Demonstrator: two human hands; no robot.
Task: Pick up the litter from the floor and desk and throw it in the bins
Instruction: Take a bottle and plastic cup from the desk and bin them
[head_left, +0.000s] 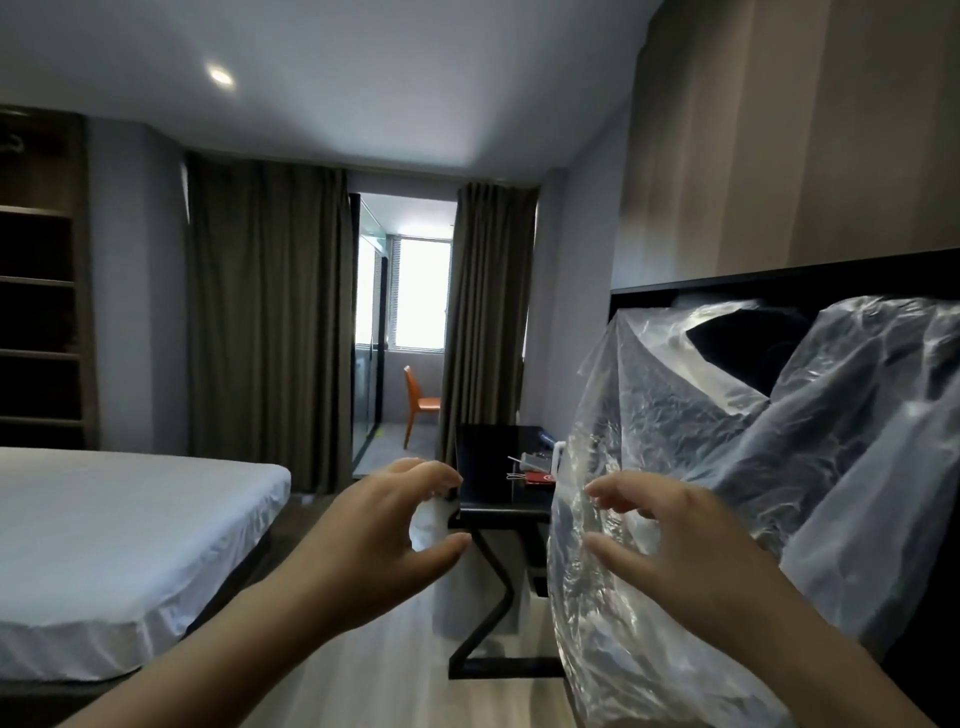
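A large clear plastic bag (753, 467), crumpled and billowing, fills the right side of the head view. My right hand (670, 535) is raised against its left edge, with the fingers curled into the plastic. My left hand (384, 530) is raised beside it, fingers and thumb curled around a small white crumpled piece of litter (428, 522). Behind both hands stands a black desk (498, 512) on an angular black frame. The bag hides the right part of the desk. No bin is visible.
Small items lie on the desk, among them a red one (540, 477). A bed with a white sheet (104, 545) takes up the left. Brown curtains (265, 322) frame a doorway to a balcony with an orange chair (418, 402). Pale floor runs between bed and desk.
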